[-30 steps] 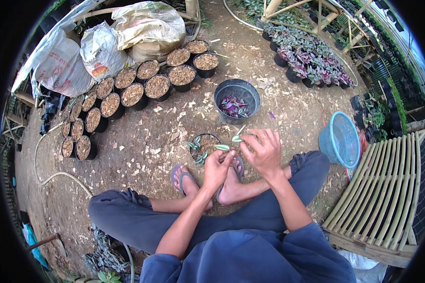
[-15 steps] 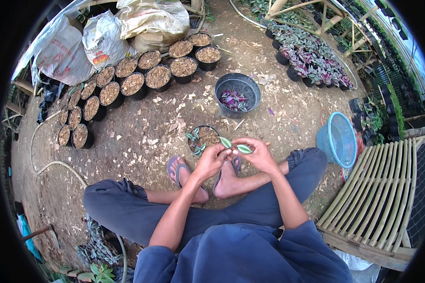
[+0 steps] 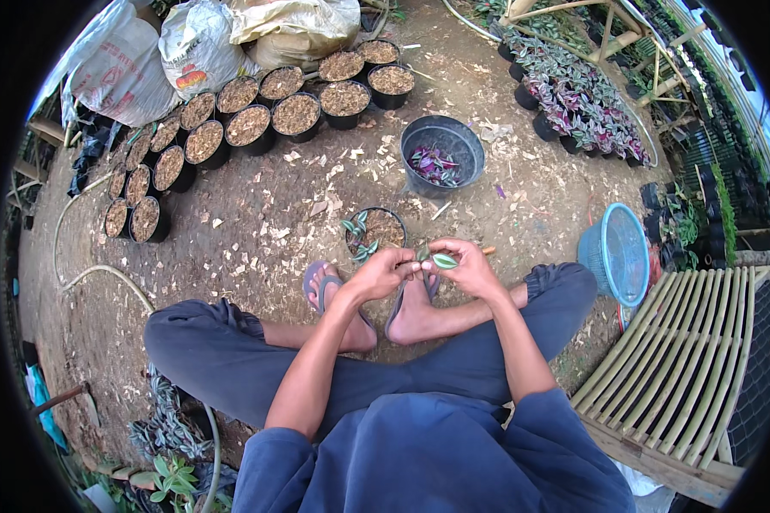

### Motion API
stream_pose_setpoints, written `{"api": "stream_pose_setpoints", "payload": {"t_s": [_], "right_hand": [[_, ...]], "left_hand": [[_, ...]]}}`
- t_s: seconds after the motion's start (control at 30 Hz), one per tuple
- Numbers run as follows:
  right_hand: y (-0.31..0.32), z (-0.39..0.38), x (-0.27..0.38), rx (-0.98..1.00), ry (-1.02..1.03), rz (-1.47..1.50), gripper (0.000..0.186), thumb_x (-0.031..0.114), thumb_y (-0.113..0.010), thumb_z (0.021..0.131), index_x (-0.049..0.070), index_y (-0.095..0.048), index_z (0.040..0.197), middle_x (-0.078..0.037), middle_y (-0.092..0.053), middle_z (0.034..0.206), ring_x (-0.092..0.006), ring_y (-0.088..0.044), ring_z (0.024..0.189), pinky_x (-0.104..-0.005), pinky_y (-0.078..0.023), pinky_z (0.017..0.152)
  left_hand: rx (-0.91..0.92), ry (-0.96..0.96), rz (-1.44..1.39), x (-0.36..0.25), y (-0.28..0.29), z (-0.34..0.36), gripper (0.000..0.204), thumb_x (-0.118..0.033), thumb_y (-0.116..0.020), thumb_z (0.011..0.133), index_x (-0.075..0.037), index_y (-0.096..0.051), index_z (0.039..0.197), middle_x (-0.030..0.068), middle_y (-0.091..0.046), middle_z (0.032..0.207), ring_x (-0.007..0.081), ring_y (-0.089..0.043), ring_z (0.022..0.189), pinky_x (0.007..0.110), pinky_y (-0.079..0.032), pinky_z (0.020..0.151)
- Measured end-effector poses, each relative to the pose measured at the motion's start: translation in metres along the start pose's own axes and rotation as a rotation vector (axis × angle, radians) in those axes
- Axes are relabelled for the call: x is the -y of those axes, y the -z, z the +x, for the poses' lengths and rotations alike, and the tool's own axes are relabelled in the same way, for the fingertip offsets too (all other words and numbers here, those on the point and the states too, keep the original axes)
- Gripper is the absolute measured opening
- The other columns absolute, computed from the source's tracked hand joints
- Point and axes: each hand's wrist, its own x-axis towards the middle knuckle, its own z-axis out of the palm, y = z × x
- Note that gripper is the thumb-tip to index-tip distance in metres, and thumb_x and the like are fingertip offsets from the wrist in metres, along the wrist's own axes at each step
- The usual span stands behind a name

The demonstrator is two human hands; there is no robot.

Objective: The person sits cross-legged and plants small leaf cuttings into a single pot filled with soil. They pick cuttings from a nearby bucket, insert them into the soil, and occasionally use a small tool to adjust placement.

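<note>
The dirt ground (image 3: 257,239) lies open on the person's left of the feet; rows of filled pots (image 3: 248,124) crowd its far edge, and a slatted bench (image 3: 684,368) hems in the right. Both grips pinch one small leafy cutting (image 3: 441,260), left hand (image 3: 383,275) and right hand (image 3: 469,267) touching, just above the half-planted pot (image 3: 376,232). The thin stem looks likely to snap or slip if pinched hard.

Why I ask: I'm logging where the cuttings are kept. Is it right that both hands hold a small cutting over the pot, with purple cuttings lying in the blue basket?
Not quite. The head view shows the purple cuttings lying in the dark bucket, not the blue basket. Left hand and right hand do hold a small cutting by the pot.
</note>
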Motion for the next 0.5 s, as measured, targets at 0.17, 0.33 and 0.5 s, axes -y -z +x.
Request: {"api": "stream_pose_setpoints", "payload": {"t_s": [0.17,0.33,0.5], "right_hand": [[-0.007,0.003,0.001,-0.034,0.02,-0.047,0.029,0.015,-0.086,0.093,0.002,-0.078,0.118,-0.001,-0.078,0.097,-0.0058,-0.066,0.082,-0.0277,-0.054,0.068],[-0.015,0.01,-0.008,-0.133,-0.019,-0.095,0.03,0.02,-0.087,0.092,0.001,-0.078,0.114,-0.002,-0.078,0.091,-0.007,-0.067,0.08,-0.027,-0.054,0.067],[-0.042,0.024,-0.035,-0.315,0.002,-0.113,0.029,0.017,-0.086,0.092,-0.002,-0.077,0.112,-0.007,-0.079,0.092,-0.0111,-0.071,0.081,-0.0302,-0.057,0.073]], "left_hand": [[0.039,0.019,-0.068,0.017,0.005,0.005,0.02,-0.018,-0.064,0.11,-0.002,-0.075,0.115,0.001,-0.072,0.097,0.0102,-0.063,0.092,0.031,-0.053,0.087],[-0.03,0.044,-0.21,0.015,0.014,0.0,0.026,-0.007,-0.073,0.101,0.001,-0.072,0.126,0.0035,-0.073,0.098,0.0127,-0.065,0.09,0.032,-0.055,0.085],[-0.359,0.088,0.12,0.009,0.051,-0.017,0.033,-0.003,-0.072,0.094,0.002,-0.072,0.126,0.0109,-0.078,0.101,0.016,-0.07,0.091,0.034,-0.057,0.083]]}}
